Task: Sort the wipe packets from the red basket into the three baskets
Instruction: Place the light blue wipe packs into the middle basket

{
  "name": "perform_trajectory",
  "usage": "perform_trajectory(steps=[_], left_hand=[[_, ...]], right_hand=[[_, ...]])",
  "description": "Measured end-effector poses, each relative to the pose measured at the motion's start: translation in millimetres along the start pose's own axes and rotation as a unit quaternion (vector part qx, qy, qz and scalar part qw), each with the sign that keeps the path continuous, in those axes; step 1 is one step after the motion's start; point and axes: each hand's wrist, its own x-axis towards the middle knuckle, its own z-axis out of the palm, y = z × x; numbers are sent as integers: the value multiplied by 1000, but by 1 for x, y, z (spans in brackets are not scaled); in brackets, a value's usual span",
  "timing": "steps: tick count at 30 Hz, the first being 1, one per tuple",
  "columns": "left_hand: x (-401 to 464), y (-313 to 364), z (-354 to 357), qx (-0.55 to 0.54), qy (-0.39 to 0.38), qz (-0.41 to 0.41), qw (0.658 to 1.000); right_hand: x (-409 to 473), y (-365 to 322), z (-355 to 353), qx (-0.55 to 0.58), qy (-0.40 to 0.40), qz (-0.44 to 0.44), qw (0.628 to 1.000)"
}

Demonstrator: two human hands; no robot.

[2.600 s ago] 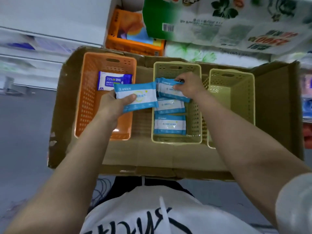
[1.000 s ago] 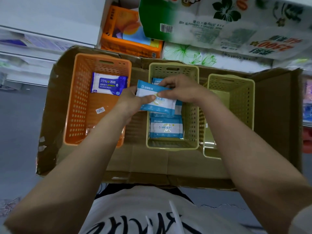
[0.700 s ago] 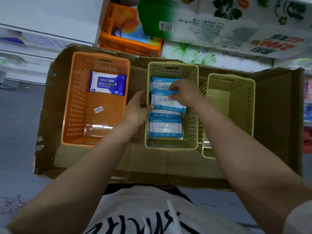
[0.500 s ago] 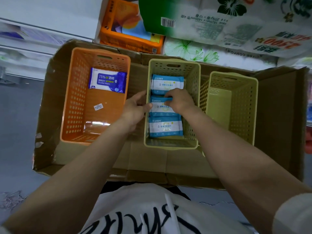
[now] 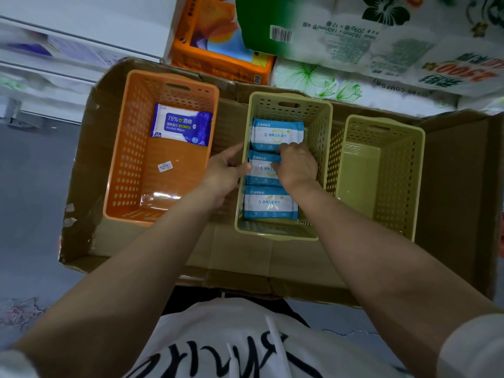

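Holding three baskets, a cardboard box (image 5: 450,186) is seen. Light-blue wipe packets (image 5: 270,203) are rowed in the middle basket (image 5: 319,132). The middle packet (image 5: 259,170) is pinched by the right hand (image 5: 296,165); the left hand (image 5: 222,173) is pressed against the rim, fingers relaxed.

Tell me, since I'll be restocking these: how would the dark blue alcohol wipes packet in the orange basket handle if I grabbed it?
The dark blue packet looks like glossy film, so probably a bit slippery. It lies flat in the orange basket, so it is unlikely to roll or tip. Its puffy shape suggests a soft pack that gives under the fingers.
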Motion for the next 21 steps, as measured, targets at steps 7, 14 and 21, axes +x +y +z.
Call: perform_trajectory(steps=[7, 14, 21], left_hand=[[-6, 4, 2, 50, 47, 15, 998], [-49, 32, -45, 163, 68, 115, 978], [-116, 52, -188, 304, 132, 333, 883]], right_hand=[[-5, 0, -27, 8, -39, -1, 999], [-44, -20, -108, 65, 12, -14, 998], [-141, -118, -162, 80, 188, -42, 978]])
